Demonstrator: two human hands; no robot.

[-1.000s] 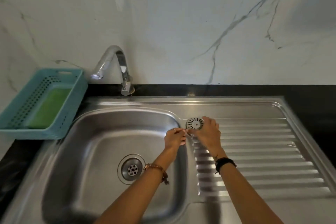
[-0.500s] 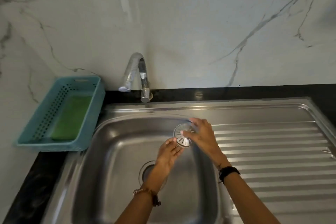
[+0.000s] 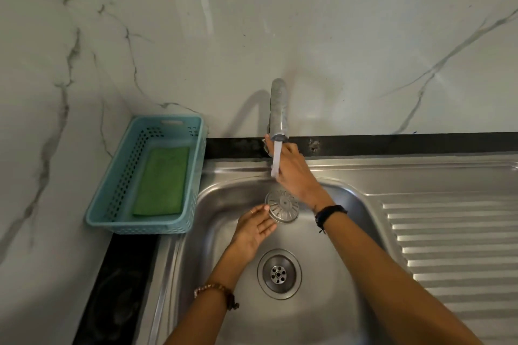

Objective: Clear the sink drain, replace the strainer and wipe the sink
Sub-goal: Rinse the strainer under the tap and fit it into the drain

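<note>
The round metal strainer (image 3: 282, 206) hangs over the back of the steel sink basin (image 3: 224, 232), and my left hand (image 3: 253, 228) pinches its left edge with the fingertips. Under the chrome tap spout (image 3: 278, 109) a stream of water (image 3: 276, 158) runs down toward the strainer. My right hand (image 3: 293, 172) reaches behind that stream to the tap's base, with its fingers curled on the handle and partly hidden. The open drain (image 3: 279, 273) lies bare in the basin floor, below both hands.
A light blue perforated basket (image 3: 117, 182) holding a green cloth (image 3: 162, 180) stands on the counter left of the sink. The ribbed draining board (image 3: 454, 238) stretches to the right. A marble wall rises close behind the tap.
The strainer went from my right hand to my left hand and moved over the basin. My right hand rose to the tap, and water now runs.
</note>
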